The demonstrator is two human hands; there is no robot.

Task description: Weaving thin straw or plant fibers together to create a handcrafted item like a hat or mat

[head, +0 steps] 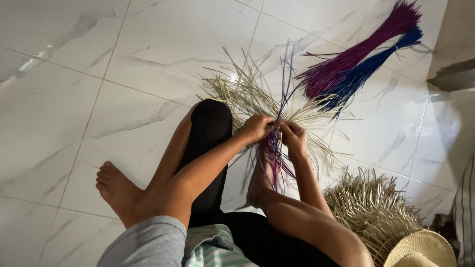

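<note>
Sitting on a white tiled floor, I work a bunch of pale straw strands (247,94) mixed with purple and blue strands (273,155). My left hand (255,128) and my right hand (293,136) meet at the middle of the bunch, both pinching the strands where they cross. The pale strands fan out past my hands; the coloured ones hang down toward my right foot (257,185).
A bundle of purple straw (363,49) and a bundle of blue straw (376,62) lie at the upper right. A half-woven straw piece (368,205) and a straw hat (420,249) sit at the lower right. My left foot (116,190) rests on the floor tiles (74,74).
</note>
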